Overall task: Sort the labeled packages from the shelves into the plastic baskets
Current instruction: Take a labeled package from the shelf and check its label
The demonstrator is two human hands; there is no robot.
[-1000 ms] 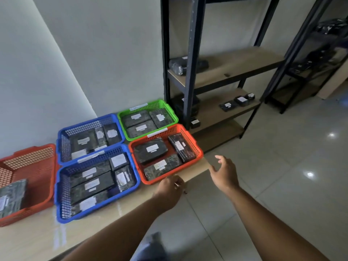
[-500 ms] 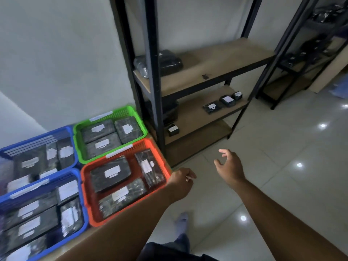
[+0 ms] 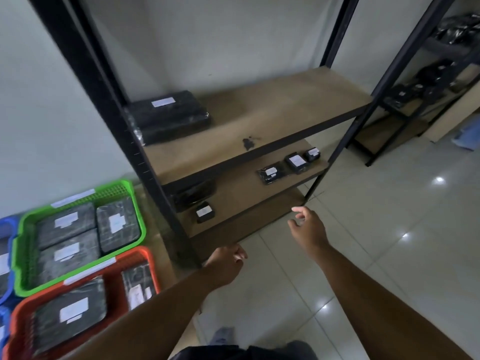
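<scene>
Left of the rack [image 3: 259, 118], a blue basket [image 3: 7, 227] is cut off. An arm partly hides the orange basket [image 3: 145, 255], which shows two packages [image 3: 70, 323]. The green basket [image 3: 141, 224] holds three. A big package [image 3: 168, 115] lies on the rack. Before it, the right hand [image 3: 309, 229] is loose-fingered. The left hand [image 3: 224, 266] curls, and I cannot tell whether it holds anything.

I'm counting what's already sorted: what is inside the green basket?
The green basket holds three dark wrapped packages, each with a white label, lying flat. Anything beneath them is hidden.
</scene>
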